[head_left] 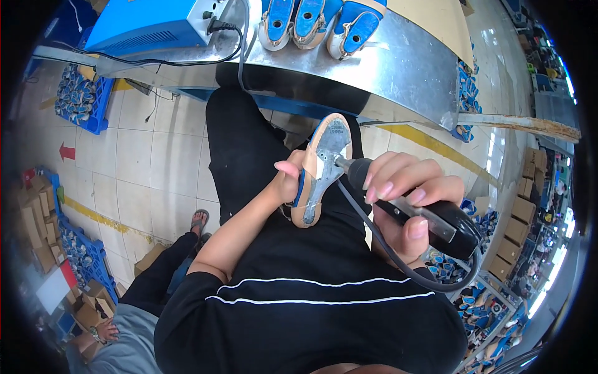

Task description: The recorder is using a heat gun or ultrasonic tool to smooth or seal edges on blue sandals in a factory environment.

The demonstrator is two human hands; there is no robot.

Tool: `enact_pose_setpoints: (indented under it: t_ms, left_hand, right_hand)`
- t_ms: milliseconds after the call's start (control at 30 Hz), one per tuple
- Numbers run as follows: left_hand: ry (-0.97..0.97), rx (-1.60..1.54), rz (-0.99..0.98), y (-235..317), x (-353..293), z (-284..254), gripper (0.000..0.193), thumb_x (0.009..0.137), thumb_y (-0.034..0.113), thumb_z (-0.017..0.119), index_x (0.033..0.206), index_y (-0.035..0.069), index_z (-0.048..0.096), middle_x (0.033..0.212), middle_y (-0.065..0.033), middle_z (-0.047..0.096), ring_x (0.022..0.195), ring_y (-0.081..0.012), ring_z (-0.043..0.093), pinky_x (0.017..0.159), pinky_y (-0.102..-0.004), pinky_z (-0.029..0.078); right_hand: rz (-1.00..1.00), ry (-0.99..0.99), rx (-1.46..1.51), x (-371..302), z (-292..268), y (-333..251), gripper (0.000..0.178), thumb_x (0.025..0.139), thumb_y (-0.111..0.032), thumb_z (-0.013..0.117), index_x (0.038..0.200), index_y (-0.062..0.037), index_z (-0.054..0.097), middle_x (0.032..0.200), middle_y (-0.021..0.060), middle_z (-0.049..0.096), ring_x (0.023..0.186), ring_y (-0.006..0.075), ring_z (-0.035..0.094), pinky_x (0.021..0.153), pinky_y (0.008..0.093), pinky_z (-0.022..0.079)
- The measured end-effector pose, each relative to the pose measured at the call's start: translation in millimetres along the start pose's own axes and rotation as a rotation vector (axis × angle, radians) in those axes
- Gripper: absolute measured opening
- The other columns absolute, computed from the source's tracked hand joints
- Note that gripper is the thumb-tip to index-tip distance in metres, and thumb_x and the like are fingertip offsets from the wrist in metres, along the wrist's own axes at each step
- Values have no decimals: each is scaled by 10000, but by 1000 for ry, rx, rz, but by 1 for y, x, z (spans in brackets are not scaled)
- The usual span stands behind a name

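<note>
My left hand (pixel 291 176) grips the shoe (pixel 322 177) at the waist, fingers mostly hidden; my right hand (pixel 411 181) is closed round the tool (pixel 453 218). The shoe is on my side of the bench (pixel 411 68), underside up, just right of my left hand. Judged light, stiff underneath, softer above; best held mid-length.

Shoe workshop: metal bench (pixel 411 68), crates (pixel 103 109) of shoes (pixel 75 93)
</note>
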State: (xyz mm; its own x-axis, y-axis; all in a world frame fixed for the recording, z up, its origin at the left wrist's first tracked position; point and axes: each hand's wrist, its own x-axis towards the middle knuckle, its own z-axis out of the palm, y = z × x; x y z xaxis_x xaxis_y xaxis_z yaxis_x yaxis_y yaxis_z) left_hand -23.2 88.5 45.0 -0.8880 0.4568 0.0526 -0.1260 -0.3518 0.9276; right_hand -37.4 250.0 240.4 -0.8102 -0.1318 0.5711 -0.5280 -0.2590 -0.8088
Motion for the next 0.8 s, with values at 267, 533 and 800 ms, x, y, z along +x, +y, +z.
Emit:
enact_pose_setpoints:
  t_ms: [267, 533, 800]
  left_hand:
    - [68, -66, 5, 6, 0, 2, 1389, 690, 1021, 28, 1259, -102, 615, 1056, -144, 740, 944, -191, 710, 832, -331, 588]
    - [49, -61, -70, -3, -5, -3, 1299, 768, 979, 7, 1223, -62, 637, 1046, -106, 736, 935, -175, 689, 837, -333, 565]
    - [58, -13, -92, 6, -3, 1, 1276, 785, 974, 24, 1224, -50, 647, 1074, -106, 734, 974, -173, 677, 880, -343, 548]
  right_hand:
    - [36, -72, 193, -7, -2, -1, 302, 903, -94, 740, 1111, -39, 527, 1013, 196, 649, 879, 270, 653, 821, 446, 547]
    - [64, -63, 134, -7, 6, 2, 324, 996, -320, 675, 1075, -83, 470, 996, 145, 591, 774, 245, 616, 740, 419, 482]
    - [120, -95, 114, -7, 12, -3, 299, 1004, -305, 680, 1086, -90, 489, 1013, 145, 603, 801, 260, 626, 784, 447, 471]
